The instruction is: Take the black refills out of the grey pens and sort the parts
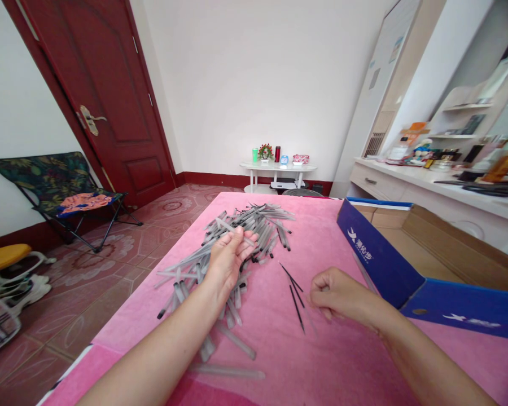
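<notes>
My left hand [229, 256] is over a loose heap of frosted translucent pen barrels [266, 228], many with black ends. Its palm faces up, and the thumb presses one pen barrel [225, 224] against the fingers. On the pink cloth [279, 349], my right hand [341, 296] rests to the right with its fingers curled in. Whatever those fingers may hold is hidden. Just left of them lie several thin black pen refills [297, 313], some crossing each other. More barrels are scattered below my left wrist, and one long barrel [228, 371] lies near the front.
A blue open cardboard box [381, 265] stands on the cloth at the right. Behind it is a white dresser [389, 180] crowded with bottles. A small white table [258, 166] stands by the far wall. A folding chair [46, 175] and a stool [4, 256] are left.
</notes>
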